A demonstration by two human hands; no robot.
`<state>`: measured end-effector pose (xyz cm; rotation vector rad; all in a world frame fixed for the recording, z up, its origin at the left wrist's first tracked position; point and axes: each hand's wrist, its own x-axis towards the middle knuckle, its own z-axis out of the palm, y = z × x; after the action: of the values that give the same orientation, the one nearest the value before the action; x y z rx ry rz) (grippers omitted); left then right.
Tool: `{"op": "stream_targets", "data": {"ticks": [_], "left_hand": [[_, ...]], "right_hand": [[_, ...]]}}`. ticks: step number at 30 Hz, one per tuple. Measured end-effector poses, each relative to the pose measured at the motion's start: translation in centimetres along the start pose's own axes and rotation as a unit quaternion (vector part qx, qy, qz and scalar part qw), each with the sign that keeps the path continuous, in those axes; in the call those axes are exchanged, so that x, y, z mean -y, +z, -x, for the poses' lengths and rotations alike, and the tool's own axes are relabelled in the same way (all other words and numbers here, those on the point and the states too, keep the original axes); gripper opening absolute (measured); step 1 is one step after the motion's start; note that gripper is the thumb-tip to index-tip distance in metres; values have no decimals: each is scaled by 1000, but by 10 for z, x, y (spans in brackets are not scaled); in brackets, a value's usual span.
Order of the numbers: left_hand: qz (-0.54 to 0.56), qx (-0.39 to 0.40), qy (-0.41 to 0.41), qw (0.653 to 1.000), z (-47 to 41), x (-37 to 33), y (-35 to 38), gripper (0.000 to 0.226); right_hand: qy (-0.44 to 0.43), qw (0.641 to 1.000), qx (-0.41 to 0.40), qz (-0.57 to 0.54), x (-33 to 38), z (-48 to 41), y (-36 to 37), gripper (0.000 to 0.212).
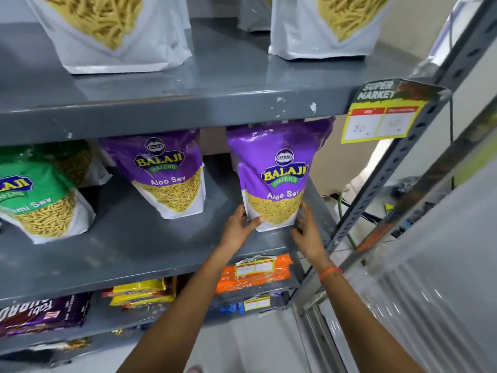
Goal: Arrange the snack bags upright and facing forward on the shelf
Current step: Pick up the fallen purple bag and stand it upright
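A purple Aloo Sev bag point(277, 173) stands upright, label forward, at the right end of the grey middle shelf point(139, 238). My left hand point(240, 227) grips its lower left corner, thumb on the front. My right hand point(306, 224) rests against its lower right side with fingers spread. A second purple Aloo Sev bag point(169, 173) stands upright further left. A green sev bag point(40, 200) leans at the far left, with another bag partly hidden behind it.
Two white sev bags point(113, 28) point(328, 25) stand on the upper shelf. A yellow price tag point(382, 117) hangs at that shelf's right end by the slotted metal upright point(390, 179). Orange, yellow and purple packets point(252, 273) lie on lower shelves.
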<state>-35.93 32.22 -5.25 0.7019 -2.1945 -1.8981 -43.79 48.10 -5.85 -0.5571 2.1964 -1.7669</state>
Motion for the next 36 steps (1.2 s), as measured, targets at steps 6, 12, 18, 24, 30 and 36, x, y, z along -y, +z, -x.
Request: {"op": "stream_targets", "data": {"ticks": [6, 12, 18, 24, 30, 36], "left_hand": [[6, 5, 26, 1000, 30, 2, 20, 43], [-19, 14, 19, 1000, 33, 1, 20, 49], [-120, -101, 107, 982, 53, -9, 11, 83], [-120, -315, 181, 924, 53, -13, -59, 90], [-76, -284, 58, 954, 16, 18, -179, 117], [-19, -88, 40, 995, -14, 37, -225, 56]], "right_hand": [[7, 1000, -16, 6, -2, 30, -14, 65], [-13, 999, -38, 36, 2, 40, -7, 68], [-148, 936, -263, 181, 27, 70, 39, 68], [-307, 913, -164, 211, 56, 64, 120, 57], [-119, 988, 38, 86, 81, 4, 193, 79], [19, 988, 143, 45, 82, -47, 210, 79]]}}
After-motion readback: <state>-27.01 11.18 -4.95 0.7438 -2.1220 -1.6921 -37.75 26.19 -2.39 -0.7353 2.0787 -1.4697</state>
